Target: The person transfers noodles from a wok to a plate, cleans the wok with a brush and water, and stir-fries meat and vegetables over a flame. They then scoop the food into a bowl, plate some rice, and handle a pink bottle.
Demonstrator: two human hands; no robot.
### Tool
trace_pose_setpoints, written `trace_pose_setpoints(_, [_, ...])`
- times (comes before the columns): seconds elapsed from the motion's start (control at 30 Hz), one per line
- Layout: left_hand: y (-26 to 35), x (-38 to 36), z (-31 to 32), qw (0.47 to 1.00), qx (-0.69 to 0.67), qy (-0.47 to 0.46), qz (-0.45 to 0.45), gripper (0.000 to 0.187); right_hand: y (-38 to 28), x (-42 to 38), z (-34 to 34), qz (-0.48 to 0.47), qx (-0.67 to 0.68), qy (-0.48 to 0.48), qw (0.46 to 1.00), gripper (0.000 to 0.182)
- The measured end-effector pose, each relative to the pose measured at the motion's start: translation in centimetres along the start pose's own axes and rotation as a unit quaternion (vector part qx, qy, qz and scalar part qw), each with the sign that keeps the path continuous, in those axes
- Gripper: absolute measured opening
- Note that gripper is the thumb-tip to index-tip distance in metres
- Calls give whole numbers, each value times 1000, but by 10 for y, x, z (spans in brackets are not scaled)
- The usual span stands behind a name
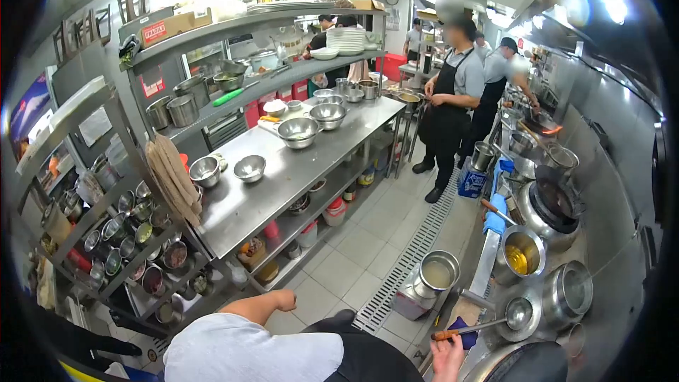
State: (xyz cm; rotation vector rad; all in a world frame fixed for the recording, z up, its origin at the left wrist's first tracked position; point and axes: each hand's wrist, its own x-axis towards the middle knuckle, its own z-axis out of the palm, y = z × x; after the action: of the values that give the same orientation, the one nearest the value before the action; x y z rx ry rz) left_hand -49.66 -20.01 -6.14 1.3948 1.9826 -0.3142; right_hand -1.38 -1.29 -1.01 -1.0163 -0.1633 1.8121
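My right hand (pixel 447 357) is closed round the brown handle of a ladle (pixel 488 324), low on the right beside the stove. The ladle's round metal bowl lies over the range top. Just behind the handle sits a bunched purple cloth (pixel 460 327). My left hand (pixel 285 300) hangs out in front of my body over the tiled floor, its fingers curled in, and no object shows in it. The closest thing to the right hand's far side is a metal pot of cloudy liquid (pixel 438 274) on a low stand.
A steel worktable (pixel 265 187) with several metal bowls runs along the left. On the range stand a pot of yellow oil (pixel 522 255), a wok (pixel 555 198) and stacked pans (pixel 568 290). Co-workers in black aprons (pixel 453 92) stand ahead near the drain grate (pixel 417 233).
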Motion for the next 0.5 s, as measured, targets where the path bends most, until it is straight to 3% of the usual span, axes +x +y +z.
trace_pose_setpoints(0.07, [-8, 10, 7, 1000, -4, 0, -4, 36, -1, -43, 21, -58, -150, 41, 986, 58])
trace_pose_setpoints(0.13, [-24, 27, 28, 997, 34, -59, 21, 40, -3, -44, 27, -66, -177, 33, 981, 58])
trace_pose_setpoints(0.23, [-43, 49, 54, 996, 39, -74, 43, 41, -3, -36, 48, -70, -259, -9, 963, 57])
trace_pose_setpoints(0.5, [-79, 35, 7, 996, -78, -32, 26, 38, 41, 11, 145, -48, -465, -141, 873, 54])
